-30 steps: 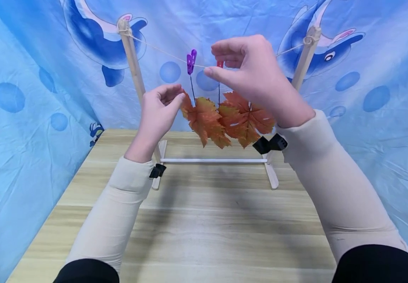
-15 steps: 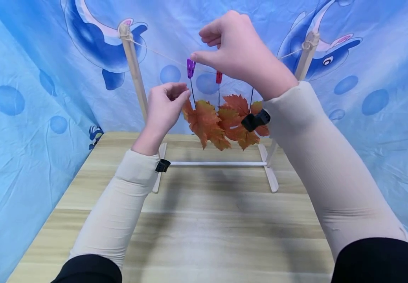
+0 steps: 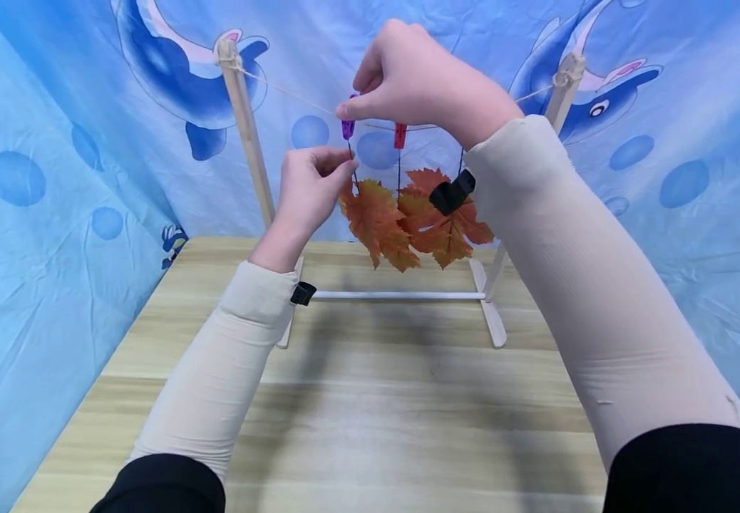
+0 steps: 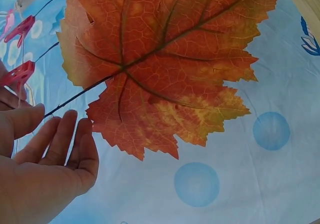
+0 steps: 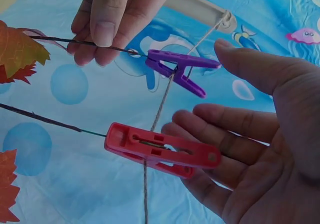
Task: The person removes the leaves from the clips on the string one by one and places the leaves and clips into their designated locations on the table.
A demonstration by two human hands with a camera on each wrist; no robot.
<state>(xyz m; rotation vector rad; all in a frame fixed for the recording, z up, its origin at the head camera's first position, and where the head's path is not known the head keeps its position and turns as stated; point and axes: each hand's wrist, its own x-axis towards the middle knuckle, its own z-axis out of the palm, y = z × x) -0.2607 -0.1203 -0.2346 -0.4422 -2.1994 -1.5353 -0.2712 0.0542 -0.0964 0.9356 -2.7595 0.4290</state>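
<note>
At the far left hung a pale blue cloth [image 3: 23, 285]; it ran on behind everything, printed with dolphins and round bubbles. Next stood the left wooden post [image 3: 246, 135], a thin string [image 5: 145, 194] knotted near its top and stretched across to the other post. The left sleeve [image 3: 197, 385], cream-coloured, reached up from the lower edge to the left hand [image 3: 315, 187], whose thumb and fingers pinched a dark stem [image 5: 82, 42]. Below these fingers hung the stem's orange leaf [image 3: 379, 221], well above the tabletop [image 3: 370, 427]. At the stem's upper end was a purple clip [image 5: 187, 61], set on the string with its handles spread. The right hand [image 3: 418, 82] came over it from above, thumb and half-bent fingers on either side; in the right wrist view they stood loose around the clip, not squeezing it. Just right of that, a red clip [image 3: 400, 135] sat on the string with another stem. A second leaf [image 3: 450, 228] hung partly behind the first. Low down, a white rod [image 3: 402, 295] joined the stand's feet. Last came the right wooden post [image 3: 562, 92].
</note>
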